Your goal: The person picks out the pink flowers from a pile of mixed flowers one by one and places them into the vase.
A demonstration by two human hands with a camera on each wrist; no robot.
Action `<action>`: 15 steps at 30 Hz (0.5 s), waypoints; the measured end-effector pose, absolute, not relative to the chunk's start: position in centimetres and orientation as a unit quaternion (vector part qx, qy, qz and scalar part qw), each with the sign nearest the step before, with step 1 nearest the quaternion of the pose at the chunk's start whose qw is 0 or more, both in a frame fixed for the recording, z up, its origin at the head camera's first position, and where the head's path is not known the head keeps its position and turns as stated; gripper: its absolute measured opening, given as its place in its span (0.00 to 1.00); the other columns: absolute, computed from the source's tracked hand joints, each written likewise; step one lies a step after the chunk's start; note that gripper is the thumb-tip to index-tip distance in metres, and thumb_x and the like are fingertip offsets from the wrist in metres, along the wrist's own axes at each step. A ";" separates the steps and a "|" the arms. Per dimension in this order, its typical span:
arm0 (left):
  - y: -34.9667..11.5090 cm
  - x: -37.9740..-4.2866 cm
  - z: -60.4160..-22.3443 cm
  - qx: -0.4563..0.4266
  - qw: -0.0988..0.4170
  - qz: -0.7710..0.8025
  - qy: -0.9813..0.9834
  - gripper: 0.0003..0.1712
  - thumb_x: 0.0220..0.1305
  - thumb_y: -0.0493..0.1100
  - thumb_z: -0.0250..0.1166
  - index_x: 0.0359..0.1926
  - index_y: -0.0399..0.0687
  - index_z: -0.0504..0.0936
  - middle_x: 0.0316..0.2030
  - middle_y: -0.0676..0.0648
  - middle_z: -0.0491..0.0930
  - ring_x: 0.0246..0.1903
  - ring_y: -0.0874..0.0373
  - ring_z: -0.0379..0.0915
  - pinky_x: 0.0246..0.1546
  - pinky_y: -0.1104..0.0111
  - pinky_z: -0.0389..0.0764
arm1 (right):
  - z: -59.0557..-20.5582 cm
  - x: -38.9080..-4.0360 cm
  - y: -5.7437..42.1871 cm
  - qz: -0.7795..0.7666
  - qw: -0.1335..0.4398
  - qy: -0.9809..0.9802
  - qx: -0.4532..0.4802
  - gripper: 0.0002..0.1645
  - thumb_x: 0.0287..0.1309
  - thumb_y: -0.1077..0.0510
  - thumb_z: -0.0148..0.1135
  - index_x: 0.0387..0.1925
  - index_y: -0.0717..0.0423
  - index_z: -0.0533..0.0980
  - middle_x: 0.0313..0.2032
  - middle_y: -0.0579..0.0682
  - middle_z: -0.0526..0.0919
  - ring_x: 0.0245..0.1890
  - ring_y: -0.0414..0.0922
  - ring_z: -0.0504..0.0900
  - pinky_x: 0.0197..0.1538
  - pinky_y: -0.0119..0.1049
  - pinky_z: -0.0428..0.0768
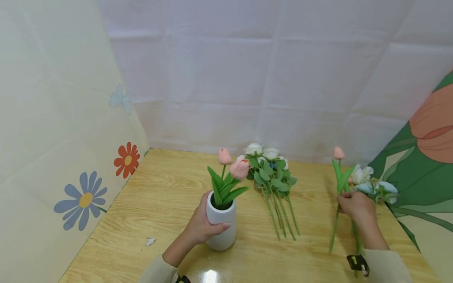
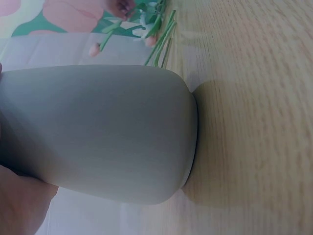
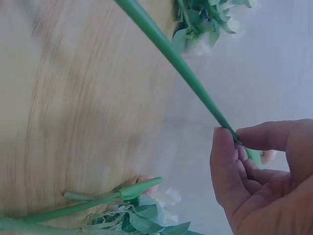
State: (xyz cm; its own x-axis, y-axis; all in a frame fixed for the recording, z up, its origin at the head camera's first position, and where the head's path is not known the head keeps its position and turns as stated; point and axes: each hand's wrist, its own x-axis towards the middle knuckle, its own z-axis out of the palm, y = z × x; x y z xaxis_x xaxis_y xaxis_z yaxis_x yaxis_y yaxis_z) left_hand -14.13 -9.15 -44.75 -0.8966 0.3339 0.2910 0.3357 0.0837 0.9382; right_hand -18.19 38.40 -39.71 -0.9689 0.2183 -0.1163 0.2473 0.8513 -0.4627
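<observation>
A white vase [image 1: 225,215] stands on the table with two pink tulips [image 1: 239,169] and their green leaves rising from its mouth. My left hand [image 1: 202,225] grips its side, the thumb across the front; in the left wrist view the vase [image 2: 102,132] fills the middle, its base at the wood. Over at the right, my right hand [image 1: 358,207] pinches the green stem of another pink tulip [image 1: 338,153], held upright with the bloom on top. The right wrist view shows thumb and finger meeting on that stem [image 3: 181,63].
White roses [image 1: 270,153] with leafy stems lie between the hands, stems toward me. Beside my right hand lies another bunch of pale flowers [image 1: 362,175], with a further tulip among them. A small white scrap [image 1: 150,241] sits at the left. Printed cloths stand around the table [image 1: 166,177].
</observation>
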 end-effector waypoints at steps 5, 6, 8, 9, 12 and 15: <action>-9.1 -14.1 -44.8 -0.232 0.005 -0.641 -0.732 0.54 0.50 0.39 0.78 0.72 0.44 0.56 0.55 0.41 0.76 0.52 0.47 0.76 0.52 0.52 0.77 | -39.3 -17.9 37.6 -0.251 0.010 0.959 0.129 0.34 0.67 0.50 0.49 0.58 0.79 0.71 0.41 0.69 0.85 0.33 0.56 0.87 0.42 0.55 0.79; -9.1 -14.2 -44.8 -0.233 0.007 -0.641 -0.731 0.53 0.50 0.39 0.78 0.72 0.44 0.56 0.55 0.42 0.77 0.51 0.48 0.76 0.52 0.52 0.77 | -39.2 -17.8 37.4 -0.254 0.008 0.958 0.131 0.34 0.67 0.50 0.49 0.58 0.79 0.71 0.41 0.69 0.85 0.33 0.56 0.87 0.42 0.54 0.79; -9.1 -14.2 -44.9 -0.237 0.012 -0.640 -0.731 0.53 0.49 0.38 0.78 0.72 0.44 0.57 0.55 0.41 0.77 0.51 0.48 0.76 0.52 0.53 0.77 | -39.0 -17.7 37.1 -0.256 0.005 0.957 0.133 0.34 0.68 0.49 0.49 0.58 0.78 0.71 0.43 0.70 0.84 0.34 0.58 0.86 0.42 0.55 0.79; -9.1 -14.2 -45.0 -0.239 0.014 -0.639 -0.731 0.53 0.49 0.38 0.78 0.72 0.43 0.57 0.55 0.41 0.77 0.51 0.48 0.76 0.52 0.53 0.77 | -38.9 -17.6 36.9 -0.257 0.002 0.957 0.134 0.34 0.68 0.49 0.49 0.58 0.78 0.71 0.44 0.71 0.84 0.34 0.58 0.86 0.42 0.54 0.79; -9.1 -14.3 -45.0 -0.241 0.015 -0.637 -0.732 0.53 0.49 0.38 0.78 0.72 0.43 0.57 0.55 0.41 0.77 0.51 0.49 0.77 0.51 0.54 0.78 | -38.8 -17.4 36.5 -0.257 -0.004 0.957 0.135 0.34 0.68 0.49 0.50 0.58 0.77 0.71 0.46 0.71 0.83 0.36 0.59 0.86 0.41 0.54 0.79; -9.1 -14.3 -45.0 -0.239 0.012 -0.639 -0.731 0.53 0.50 0.38 0.78 0.72 0.43 0.57 0.55 0.41 0.77 0.51 0.48 0.76 0.51 0.53 0.78 | -38.6 -17.2 36.1 -0.254 -0.011 0.958 0.134 0.34 0.69 0.47 0.49 0.58 0.76 0.71 0.48 0.71 0.83 0.37 0.61 0.85 0.41 0.54 0.79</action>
